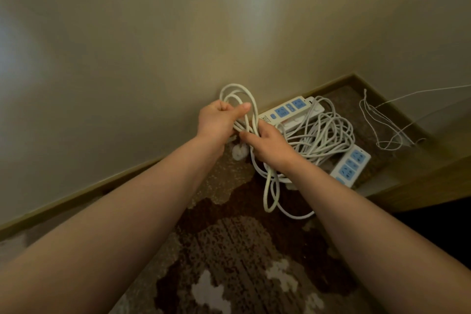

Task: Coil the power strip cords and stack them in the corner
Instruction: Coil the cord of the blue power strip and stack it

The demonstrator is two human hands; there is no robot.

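Note:
My left hand (219,118) grips a bundle of white cord loops (238,95) that arch up against the wall. My right hand (267,144) holds the same cord just below, fingers curled round the strands. More of this cord (270,194) hangs down and trails in loops on the carpet. A white plug (239,152) dangles under my left hand. Behind my hands a white and blue power strip (289,107) lies by the skirting board. A loose tangle of cord (323,137) sits beside it, with a second power strip (350,164) at its right.
A beige wall (153,46) and brown skirting board (76,196) run along the left, meeting another wall at the corner (354,75). Thin white string (377,122) hangs at the right. A wooden ledge (420,181) borders the right side. Patterned brown carpet (242,250) covers the floor.

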